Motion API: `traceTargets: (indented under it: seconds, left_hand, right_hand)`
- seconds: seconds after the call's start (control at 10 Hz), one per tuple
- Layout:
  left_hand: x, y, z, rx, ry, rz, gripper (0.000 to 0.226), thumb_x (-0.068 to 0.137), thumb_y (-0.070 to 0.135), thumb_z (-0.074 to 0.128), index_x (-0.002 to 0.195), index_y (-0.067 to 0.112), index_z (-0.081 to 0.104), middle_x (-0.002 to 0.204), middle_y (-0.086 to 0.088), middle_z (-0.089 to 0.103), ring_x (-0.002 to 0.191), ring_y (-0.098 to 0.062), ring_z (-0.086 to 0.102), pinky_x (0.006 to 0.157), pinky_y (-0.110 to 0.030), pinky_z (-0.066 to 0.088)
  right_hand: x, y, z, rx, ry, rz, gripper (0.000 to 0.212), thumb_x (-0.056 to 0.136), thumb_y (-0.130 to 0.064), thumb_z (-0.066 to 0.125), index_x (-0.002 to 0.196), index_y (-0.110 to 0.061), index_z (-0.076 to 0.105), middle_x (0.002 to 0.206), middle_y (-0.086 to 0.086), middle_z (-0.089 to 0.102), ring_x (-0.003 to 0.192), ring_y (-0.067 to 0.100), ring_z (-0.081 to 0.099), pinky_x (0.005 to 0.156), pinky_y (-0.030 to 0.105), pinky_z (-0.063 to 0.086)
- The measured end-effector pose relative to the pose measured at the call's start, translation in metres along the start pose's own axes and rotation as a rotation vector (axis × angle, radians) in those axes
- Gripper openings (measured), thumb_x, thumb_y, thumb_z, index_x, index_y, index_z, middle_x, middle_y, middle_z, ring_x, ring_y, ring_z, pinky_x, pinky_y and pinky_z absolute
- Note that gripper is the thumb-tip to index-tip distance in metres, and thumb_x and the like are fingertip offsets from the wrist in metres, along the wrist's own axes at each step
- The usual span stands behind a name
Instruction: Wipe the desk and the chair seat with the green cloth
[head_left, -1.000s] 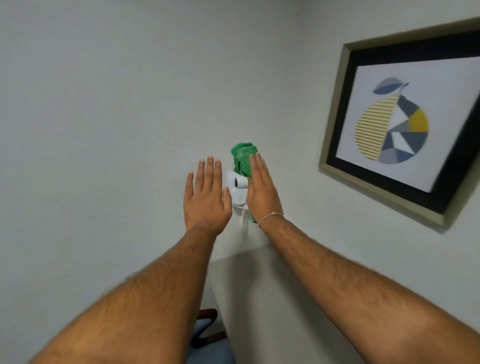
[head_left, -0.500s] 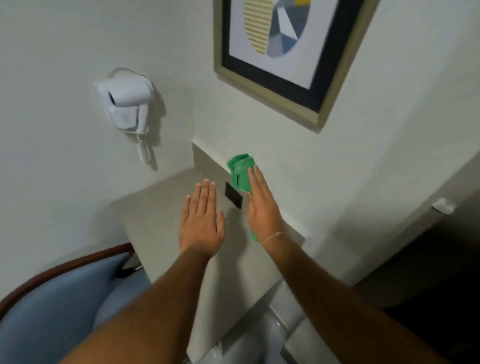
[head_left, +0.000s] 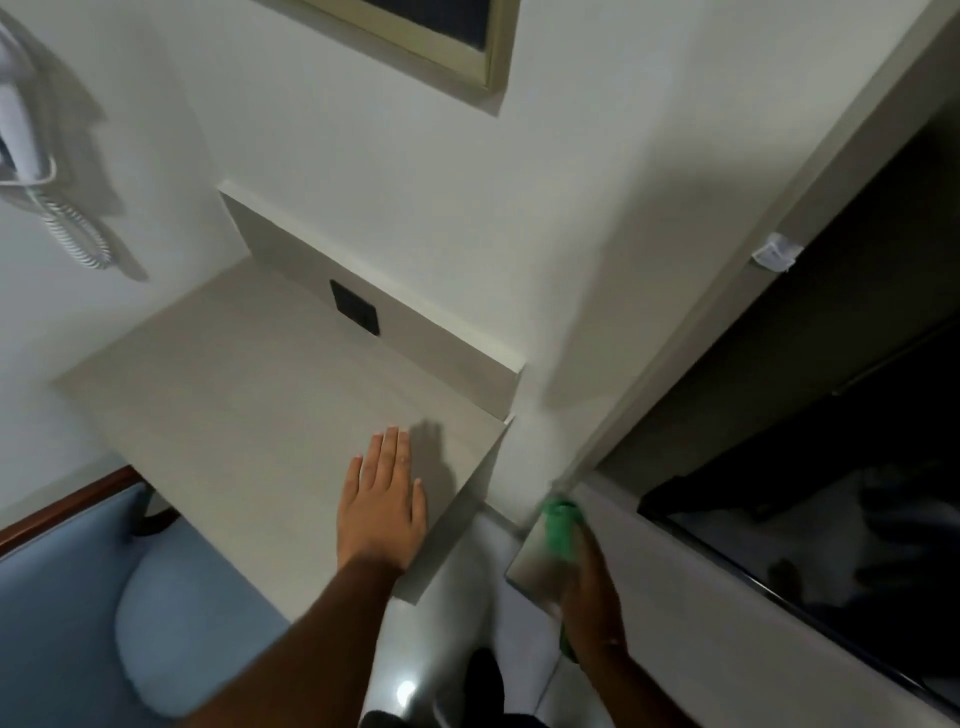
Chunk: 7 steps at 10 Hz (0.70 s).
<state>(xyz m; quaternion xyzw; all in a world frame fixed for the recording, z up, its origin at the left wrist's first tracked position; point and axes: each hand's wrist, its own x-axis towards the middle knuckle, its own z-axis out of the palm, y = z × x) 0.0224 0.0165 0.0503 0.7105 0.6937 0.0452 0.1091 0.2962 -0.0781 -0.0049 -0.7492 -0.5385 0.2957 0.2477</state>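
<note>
Beside the pale grey laminate desk (head_left: 234, 395), wiping not yet begun.
Our left hand (head_left: 382, 506) rests flat, fingers open, for support; right hand (head_left: 592, 597) grips the crumpled green cloth (head_left: 562, 530) off the right edge.

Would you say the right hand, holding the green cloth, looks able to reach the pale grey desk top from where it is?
Probably yes. The right hand holds the green cloth just off the pale grey desk top's right edge, with nothing between; only the flat left hand lies near that edge.

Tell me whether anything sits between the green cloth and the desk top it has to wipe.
Nothing visible. The green cloth is in the right hand, off the desk's right edge; only the flat left hand lies there.
</note>
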Motion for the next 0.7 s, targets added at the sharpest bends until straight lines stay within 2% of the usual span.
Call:
traceTargets:
  seconds: [0.1, 0.2, 0.3, 0.4, 0.5, 0.6, 0.7]
  left_hand:
    - [-0.003, 0.004, 0.009, 0.011, -0.017, 0.015, 0.074, 0.103, 0.047, 0.002, 0.171, 0.018, -0.002, 0.180, -0.002, -0.003, 0.167, -0.019, -0.008, 0.135, -0.041, -0.005]
    - [-0.012, 0.002, 0.020, 0.033, -0.035, 0.031, 0.073, 0.104, 0.046, 0.007, 0.171, 0.017, 0.000, 0.180, -0.002, -0.001, 0.167, -0.020, -0.005, 0.135, -0.040, -0.004]
    - [-0.027, -0.004, 0.034, 0.058, -0.082, 0.037, 0.072, 0.106, 0.046, 0.008, 0.171, 0.017, -0.003, 0.180, -0.002, -0.005, 0.167, -0.020, -0.010, 0.135, -0.041, -0.006]
    - [-0.045, -0.014, 0.042, 0.086, -0.122, 0.025, 0.071, 0.106, 0.046, 0.007, 0.170, 0.018, -0.007, 0.179, -0.002, -0.008, 0.166, -0.020, -0.013, 0.136, -0.042, -0.004]
    - [-0.054, -0.024, 0.046, 0.082, -0.121, 0.002, 0.071, 0.107, 0.045, 0.010, 0.170, 0.017, -0.006, 0.179, -0.001, -0.008, 0.166, -0.020, -0.012, 0.136, -0.043, -0.002]
    - [-0.063, -0.037, 0.043, 0.099, -0.121, -0.028, 0.071, 0.107, 0.045, 0.010, 0.170, 0.016, -0.006, 0.180, -0.002, -0.008, 0.166, -0.020, -0.011, 0.136, -0.043, -0.003]
    - [-0.063, -0.040, 0.043, 0.102, -0.113, -0.069, 0.072, 0.106, 0.044, 0.010, 0.171, 0.015, -0.003, 0.180, -0.004, -0.003, 0.167, -0.021, -0.007, 0.136, -0.044, -0.001]
  right_hand:
    - [0.020, 0.020, -0.002, 0.053, 0.260, 0.250, 0.053, 0.103, 0.004, 0.046, 0.155, -0.005, 0.041, 0.154, 0.021, 0.050, 0.140, 0.037, 0.051, 0.115, 0.036, 0.039]
    - [0.037, 0.018, -0.006, -0.068, 0.311, 0.409, 0.048, 0.108, 0.000, 0.041, 0.155, 0.001, 0.037, 0.155, 0.026, 0.046, 0.143, 0.043, 0.047, 0.122, 0.049, 0.037]
    - [0.059, 0.000, 0.008, 0.118, 0.220, 0.507, 0.056, 0.109, -0.008, 0.043, 0.159, 0.005, 0.024, 0.163, 0.028, 0.032, 0.149, 0.043, 0.039, 0.124, 0.044, 0.030]
    - [0.063, -0.019, 0.025, 0.059, 0.023, 0.541, 0.067, 0.112, -0.030, 0.036, 0.164, -0.001, 0.005, 0.173, 0.019, 0.005, 0.159, 0.037, 0.019, 0.127, 0.042, 0.020]
    - [0.060, -0.016, 0.041, -0.154, -0.057, 0.521, 0.067, 0.112, -0.036, 0.029, 0.165, -0.005, 0.001, 0.175, 0.014, -0.002, 0.162, 0.028, 0.004, 0.129, 0.045, 0.016]
    - [0.049, -0.019, 0.044, -0.287, -0.063, 0.460, 0.067, 0.112, -0.035, 0.031, 0.165, -0.005, 0.003, 0.175, 0.015, 0.001, 0.163, 0.027, 0.005, 0.130, 0.044, 0.015]
    - [0.043, -0.028, 0.054, -0.321, -0.112, 0.252, 0.063, 0.112, -0.035, 0.029, 0.166, -0.011, 0.005, 0.175, 0.009, 0.000, 0.163, 0.024, 0.002, 0.132, 0.044, 0.008]
